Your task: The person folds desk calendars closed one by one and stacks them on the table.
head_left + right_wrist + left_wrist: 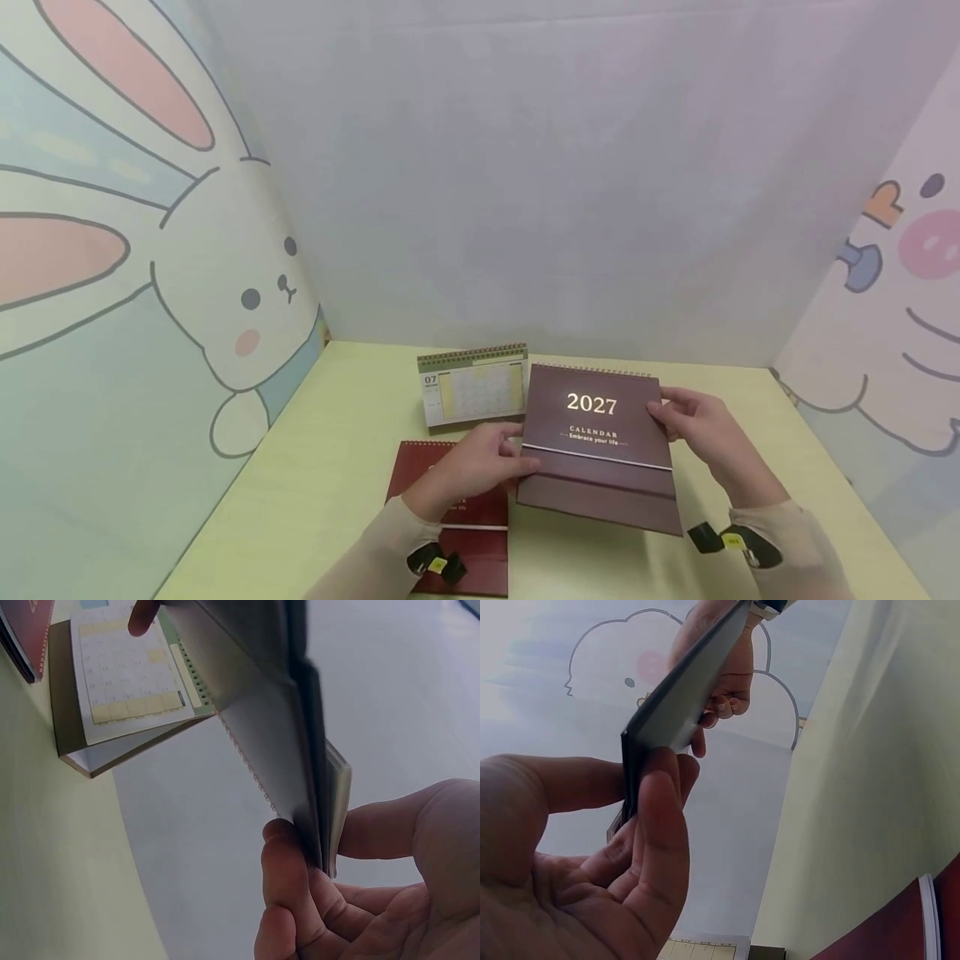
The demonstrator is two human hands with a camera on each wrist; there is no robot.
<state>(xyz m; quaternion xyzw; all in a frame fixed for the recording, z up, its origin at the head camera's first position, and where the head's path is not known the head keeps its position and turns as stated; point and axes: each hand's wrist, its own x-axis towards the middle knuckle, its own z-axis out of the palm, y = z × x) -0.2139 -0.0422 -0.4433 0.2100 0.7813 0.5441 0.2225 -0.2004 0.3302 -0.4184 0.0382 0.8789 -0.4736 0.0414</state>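
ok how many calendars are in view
3: dark brown 2027 calendar held by left hand and right hand; white, green-topped calendar standing farther back; red calendar, partly hidden by left hand.

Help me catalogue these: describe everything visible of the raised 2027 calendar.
The 2027 calendar has a dark brownish cover, seemingly stiff board, with pale lettering, a white line across it and a spiral binding along its top. It is tilted above the table, the left hand pinching its left edge, the right hand its right.

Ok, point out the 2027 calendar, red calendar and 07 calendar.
2027 calendar [597, 449], head view: front cover, lower half.
Red calendar [486, 508], head view: front cover, right side.
07 calendar [477, 392], head view: page grid.
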